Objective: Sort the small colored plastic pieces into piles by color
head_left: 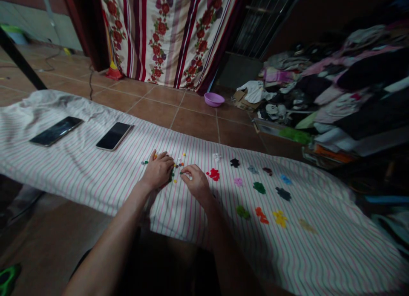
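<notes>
On the striped cloth (198, 155), my left hand (158, 170) lies with its fingers spread over a group of small mixed-colour pieces, partly hiding them. Just right of it, my right hand (195, 181) pinches a tiny dark piece (182, 172) between thumb and index finger. A few loose yellow, white and orange pieces lie between and beyond the hands. To the right are small piles sorted by colour, among them red (214, 174), white (216, 157), black (234, 162), pink (238, 181), dark green (259, 187), light green (243, 212), orange (262, 216) and yellow (280, 218).
Two phones, one dark (57, 131) and one light-edged (114, 136), lie on the cloth at the left. Beyond it, a purple basin (214, 100) stands on the tiled floor before a flowered curtain (172, 36). Heaped clothes (338, 91) fill the right side.
</notes>
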`<state>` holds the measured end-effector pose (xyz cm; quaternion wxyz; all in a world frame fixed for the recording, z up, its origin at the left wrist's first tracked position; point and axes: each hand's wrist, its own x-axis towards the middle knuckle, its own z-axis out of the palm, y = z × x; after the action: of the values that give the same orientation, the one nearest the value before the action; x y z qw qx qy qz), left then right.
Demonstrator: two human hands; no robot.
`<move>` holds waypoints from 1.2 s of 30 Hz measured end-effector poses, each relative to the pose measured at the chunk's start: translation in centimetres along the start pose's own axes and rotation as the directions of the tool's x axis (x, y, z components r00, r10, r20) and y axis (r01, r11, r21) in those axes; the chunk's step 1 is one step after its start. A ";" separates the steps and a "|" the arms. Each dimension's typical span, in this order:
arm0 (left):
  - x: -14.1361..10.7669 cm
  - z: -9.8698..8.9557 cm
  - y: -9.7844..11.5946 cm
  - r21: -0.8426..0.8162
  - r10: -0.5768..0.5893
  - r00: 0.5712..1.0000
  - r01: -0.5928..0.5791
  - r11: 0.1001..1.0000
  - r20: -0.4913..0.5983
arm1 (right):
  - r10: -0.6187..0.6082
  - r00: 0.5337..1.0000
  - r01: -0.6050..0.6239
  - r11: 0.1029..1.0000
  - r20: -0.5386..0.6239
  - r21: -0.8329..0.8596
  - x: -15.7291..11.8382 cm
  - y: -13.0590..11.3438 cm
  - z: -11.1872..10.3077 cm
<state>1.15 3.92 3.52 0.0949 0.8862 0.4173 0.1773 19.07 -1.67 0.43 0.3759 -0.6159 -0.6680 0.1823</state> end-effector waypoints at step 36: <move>-4.9 -1.7 -5.0 0.108 -0.268 0.949 0.252 0.962 0.164 | 0.104 0.957 -0.163 0.964 -0.270 -0.210 3.5 -0.7 3.6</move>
<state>-5.95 3.36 2.36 0.1161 0.8390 0.5276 0.0655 16.12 2.39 -0.39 0.3720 -0.7175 -0.5870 0.0477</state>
